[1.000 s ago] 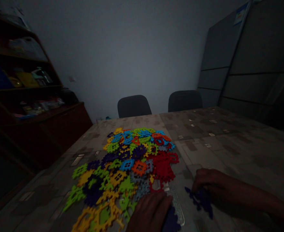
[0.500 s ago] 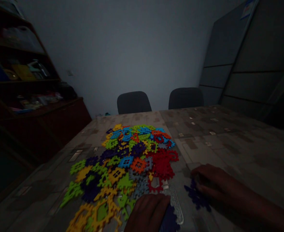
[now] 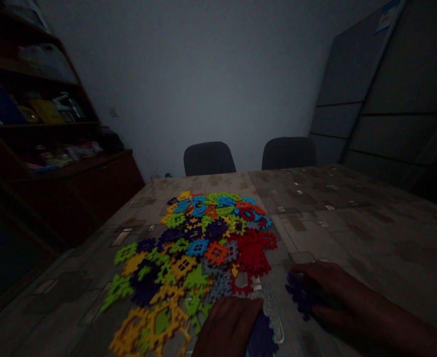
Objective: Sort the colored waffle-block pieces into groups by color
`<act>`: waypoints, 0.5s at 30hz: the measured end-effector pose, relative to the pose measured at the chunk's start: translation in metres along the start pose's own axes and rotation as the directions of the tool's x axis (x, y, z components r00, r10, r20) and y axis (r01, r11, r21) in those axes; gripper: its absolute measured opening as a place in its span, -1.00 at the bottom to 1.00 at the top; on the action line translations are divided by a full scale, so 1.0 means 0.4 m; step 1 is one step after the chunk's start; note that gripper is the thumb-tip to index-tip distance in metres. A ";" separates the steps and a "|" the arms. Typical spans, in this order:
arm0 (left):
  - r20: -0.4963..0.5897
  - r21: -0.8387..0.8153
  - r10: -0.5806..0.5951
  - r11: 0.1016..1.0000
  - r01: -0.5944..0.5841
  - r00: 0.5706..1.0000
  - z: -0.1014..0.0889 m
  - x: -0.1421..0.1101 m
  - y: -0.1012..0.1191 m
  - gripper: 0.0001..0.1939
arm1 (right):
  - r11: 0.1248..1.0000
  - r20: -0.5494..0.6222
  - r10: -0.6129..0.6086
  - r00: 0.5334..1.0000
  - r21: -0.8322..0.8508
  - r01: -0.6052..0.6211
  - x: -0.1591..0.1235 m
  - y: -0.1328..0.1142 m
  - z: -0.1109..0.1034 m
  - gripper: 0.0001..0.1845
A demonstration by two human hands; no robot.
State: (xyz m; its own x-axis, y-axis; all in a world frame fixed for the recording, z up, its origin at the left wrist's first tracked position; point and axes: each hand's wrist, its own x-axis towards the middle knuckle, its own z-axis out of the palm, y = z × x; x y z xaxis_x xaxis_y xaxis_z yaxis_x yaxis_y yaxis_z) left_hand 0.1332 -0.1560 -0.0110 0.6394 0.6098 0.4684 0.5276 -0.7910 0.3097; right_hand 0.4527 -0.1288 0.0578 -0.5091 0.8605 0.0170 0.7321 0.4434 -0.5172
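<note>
My left hand [image 3: 229, 325] is palm down at the near edge of the pile, fingers together and bent over a purple notched building piece [image 3: 263, 334]. That piece sticks out on the hand's right side; the thumb is hidden. To the right, my right hand [image 3: 333, 292] has its fingers and thumb around another dark purple notched piece [image 3: 300, 295], low over the table. Close to my left hand lie a red square frame piece [image 3: 242, 282], grey pieces [image 3: 218, 287] and green pieces [image 3: 196, 280] of the same toothed plastic.
A large heap of toothed pieces in yellow, blue, orange, red and purple spreads over the patterned tablecloth [image 3: 307, 218]. Two dark chairs [image 3: 209, 157] stand at the far edge. A shelf unit [image 3: 73, 163] is at left, a cabinet [image 3: 337, 89] at right. The room is dim.
My right hand has turned slightly, its thumb and fingers wider apart around the purple piece, which has tilted. My left hand stays in place. The view has shifted a little.
</note>
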 end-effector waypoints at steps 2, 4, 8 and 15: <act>-0.003 -0.001 0.008 1.000 -0.008 1.000 0.004 -0.005 -0.004 -0.30 | 0.999 -0.037 -0.028 0.999 0.026 0.029 -0.003 0.019 0.005 -0.36; 0.003 0.012 0.016 1.000 -0.017 1.000 0.007 -0.009 -0.008 -0.29 | 0.999 -0.025 -0.046 0.999 0.024 0.047 -0.008 0.035 0.017 -0.36; 0.027 0.059 0.016 0.998 -0.017 1.000 0.008 -0.013 -0.017 -0.33 | 0.999 0.055 -0.042 0.998 -0.005 0.042 -0.019 0.045 0.039 -0.25; 0.042 0.096 -0.084 0.992 0.080 0.996 0.021 -0.026 -0.017 -0.28 | 1.000 0.105 -0.009 0.994 0.002 0.009 -0.012 0.017 0.037 -0.25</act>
State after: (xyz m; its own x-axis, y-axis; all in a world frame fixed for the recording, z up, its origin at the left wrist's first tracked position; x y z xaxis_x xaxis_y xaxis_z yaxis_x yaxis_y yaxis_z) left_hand 0.1275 -0.1566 -0.0249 0.6157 0.6756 0.4057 0.6279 -0.7316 0.2655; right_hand 0.4532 -0.1336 0.0415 -0.5604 0.8254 -0.0682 0.7268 0.4506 -0.5184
